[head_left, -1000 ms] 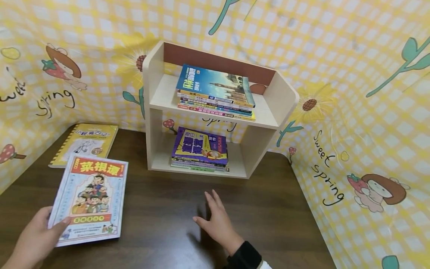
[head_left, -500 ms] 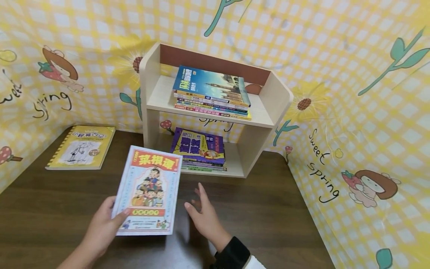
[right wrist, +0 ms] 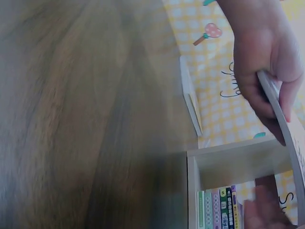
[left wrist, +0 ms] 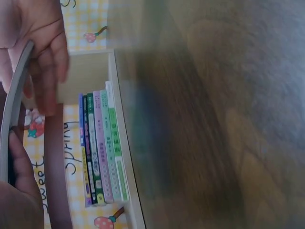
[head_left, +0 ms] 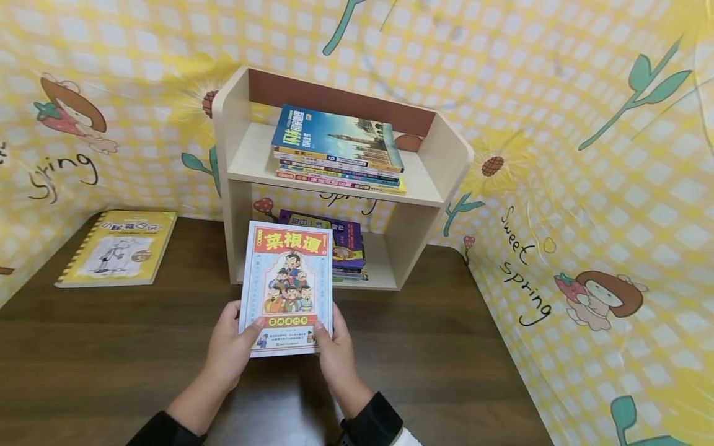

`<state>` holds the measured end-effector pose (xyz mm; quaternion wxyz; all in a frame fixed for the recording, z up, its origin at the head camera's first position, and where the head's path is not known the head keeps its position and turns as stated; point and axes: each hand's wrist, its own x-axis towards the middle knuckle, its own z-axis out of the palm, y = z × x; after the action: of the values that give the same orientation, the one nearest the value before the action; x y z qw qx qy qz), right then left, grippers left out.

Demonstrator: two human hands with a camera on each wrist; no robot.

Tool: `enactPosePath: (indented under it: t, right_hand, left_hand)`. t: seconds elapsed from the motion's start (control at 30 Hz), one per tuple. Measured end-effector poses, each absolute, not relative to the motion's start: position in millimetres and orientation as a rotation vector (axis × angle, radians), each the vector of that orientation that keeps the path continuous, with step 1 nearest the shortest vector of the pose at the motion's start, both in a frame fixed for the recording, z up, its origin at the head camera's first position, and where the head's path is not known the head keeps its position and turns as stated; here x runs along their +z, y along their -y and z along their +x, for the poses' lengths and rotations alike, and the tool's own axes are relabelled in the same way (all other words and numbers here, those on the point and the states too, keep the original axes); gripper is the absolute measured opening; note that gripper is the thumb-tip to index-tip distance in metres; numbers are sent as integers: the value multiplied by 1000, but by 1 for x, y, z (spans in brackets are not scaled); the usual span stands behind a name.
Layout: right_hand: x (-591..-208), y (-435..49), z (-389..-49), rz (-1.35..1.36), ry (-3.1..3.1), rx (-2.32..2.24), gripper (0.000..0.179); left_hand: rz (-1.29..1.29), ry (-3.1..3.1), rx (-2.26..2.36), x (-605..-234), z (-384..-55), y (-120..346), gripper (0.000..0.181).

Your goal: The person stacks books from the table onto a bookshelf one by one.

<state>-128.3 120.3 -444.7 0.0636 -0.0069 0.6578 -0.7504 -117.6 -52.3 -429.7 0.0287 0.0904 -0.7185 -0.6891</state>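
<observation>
Dark table (head_left: 457, 347) — shelf (head_left: 429, 198), yellow book (head_left: 117, 248)

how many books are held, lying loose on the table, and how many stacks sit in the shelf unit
held book, left hand and right hand: 1
loose yellow book on the table: 1
stacks in the shelf unit, top stack and bottom stack: 2
total: 4

Held book (head_left: 287, 288), gripped at its lower corners by left hand (head_left: 230, 344) and right hand (head_left: 333, 349): red banner with yellow characters "菜根谭"; the smaller print lower on the cover is too small to read.

Wall covering (head_left: 558, 186), right of the grip: script "Sweet spring"; left of the grip, "spring", partly cut off.

Top book of the upper shelf stack (head_left: 336, 138), beyond the grip: spine numeral "6".

Yellow book (head_left: 118, 248), left of the grip: title illegible.
</observation>
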Motion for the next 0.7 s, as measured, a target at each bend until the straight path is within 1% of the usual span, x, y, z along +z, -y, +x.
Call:
enactPosePath:
  t: [0.2, 0.37, 0.57, 0.7]
  right_hand:
    - [-445, -122, -130, 128, -1909, -2382, 49]
    - [-440, -127, -132, 171, -1876, -2400, 49]
    - [-436, -140, -136, 162, -1919, -2346, 47]
    - [-436, -151, -137, 152, -1918, -2296, 46]
  left_hand:
    - [294, 2171, -2181, -434, -121, 44, 34]
    - [280, 2196, -2209, -437, -121, 42, 36]
    - [189, 2304, -2292, -445, -118, 52, 37]
    - [38, 2391, -2372, -453, -116, 66, 41]
